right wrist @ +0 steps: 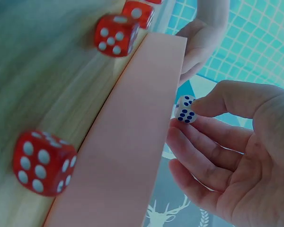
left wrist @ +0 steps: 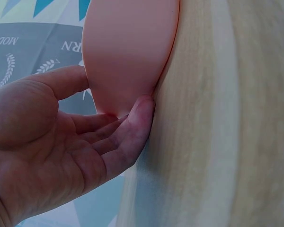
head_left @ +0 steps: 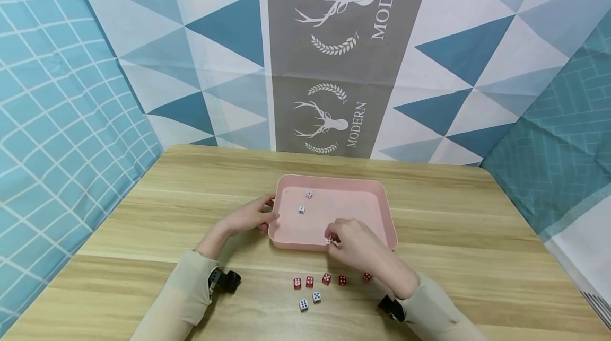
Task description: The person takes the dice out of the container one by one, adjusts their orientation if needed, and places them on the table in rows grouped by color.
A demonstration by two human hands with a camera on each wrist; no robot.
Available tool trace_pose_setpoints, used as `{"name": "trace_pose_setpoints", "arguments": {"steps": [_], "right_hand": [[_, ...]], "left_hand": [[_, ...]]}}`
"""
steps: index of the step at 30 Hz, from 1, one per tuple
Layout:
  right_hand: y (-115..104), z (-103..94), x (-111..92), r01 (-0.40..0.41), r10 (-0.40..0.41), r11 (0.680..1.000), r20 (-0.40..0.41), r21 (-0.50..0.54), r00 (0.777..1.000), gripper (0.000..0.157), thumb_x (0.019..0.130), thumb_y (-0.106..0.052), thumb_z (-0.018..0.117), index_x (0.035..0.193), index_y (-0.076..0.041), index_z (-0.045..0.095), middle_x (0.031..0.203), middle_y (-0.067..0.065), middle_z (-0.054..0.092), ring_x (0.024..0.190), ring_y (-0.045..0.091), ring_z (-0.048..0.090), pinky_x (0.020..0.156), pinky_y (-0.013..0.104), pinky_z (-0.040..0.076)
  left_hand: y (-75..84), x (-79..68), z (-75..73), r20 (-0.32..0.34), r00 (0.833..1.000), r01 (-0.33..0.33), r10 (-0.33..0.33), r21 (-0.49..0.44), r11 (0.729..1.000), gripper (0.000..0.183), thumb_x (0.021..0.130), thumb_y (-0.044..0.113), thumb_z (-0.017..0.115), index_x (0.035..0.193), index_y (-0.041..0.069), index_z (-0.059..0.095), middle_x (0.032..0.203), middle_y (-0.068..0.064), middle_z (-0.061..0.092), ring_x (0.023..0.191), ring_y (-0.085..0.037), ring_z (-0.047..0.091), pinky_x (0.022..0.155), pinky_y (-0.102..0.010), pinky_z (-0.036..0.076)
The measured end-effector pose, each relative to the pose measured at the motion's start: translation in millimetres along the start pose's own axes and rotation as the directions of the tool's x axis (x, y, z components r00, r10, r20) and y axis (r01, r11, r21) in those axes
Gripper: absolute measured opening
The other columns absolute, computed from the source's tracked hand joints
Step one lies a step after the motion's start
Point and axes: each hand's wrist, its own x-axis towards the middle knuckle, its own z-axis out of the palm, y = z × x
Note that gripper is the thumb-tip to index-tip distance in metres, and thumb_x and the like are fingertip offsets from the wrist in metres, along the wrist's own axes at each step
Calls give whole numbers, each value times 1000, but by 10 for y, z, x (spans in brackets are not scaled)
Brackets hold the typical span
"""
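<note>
In the head view, a pink tray lies on the wooden table. My left hand grips its left end, thumb over the rim and fingers along the outer wall; the left wrist view shows fingers at the underside of the tray's end. My right hand is over the tray's near rim, pinching a white die with blue dots between thumb and fingertips. Inside the tray, at left, sit two white dice, one farther back and one closer.
Several red dice stand in a loose row on the table in front of the tray, one partly behind my right wrist. Two white dice lie nearer to me. Patterned cloth hangs behind the table.
</note>
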Motion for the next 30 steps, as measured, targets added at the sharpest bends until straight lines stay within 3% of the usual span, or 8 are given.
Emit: {"name": "trace_pose_setpoints", "arguments": {"steps": [10, 19, 30], "right_hand": [[-48, -50, -144, 70, -71, 995, -16, -73, 997, 6, 70, -13, 63, 75, -16, 63, 74, -9, 56, 63, 4, 48, 64, 24, 45], [-86, -29, -229, 94, -93, 995, 20, -36, 995, 7, 74, -12, 64, 79, -16, 64, 76, -9, 58, 66, 2, 50, 67, 27, 46], [-138, -38, -323, 189, -178, 981, 163, -51, 970, 9, 71, -16, 68, 77, -20, 63, 75, -13, 58, 64, -1, 49, 64, 22, 41]], "left_hand": [[11, 9, 4, -1, 1000, 15, -15, 7, 1000, 56, 92, 14, 51, 139, 0, 25, 128, -24, 39, 82, -18, 58, 72, -32, 53], [23, 2, 0, -3, 1000, 12, -12, 4, 1000, 56, 92, 14, 50, 140, -1, 24, 129, -24, 38, 84, -18, 58, 72, -32, 53], [31, -7, 13, 0, 1000, 8, -8, 4, 1000, 55, 93, 13, 50, 139, -2, 24, 128, -24, 38, 83, -19, 57, 73, -33, 52]]}}
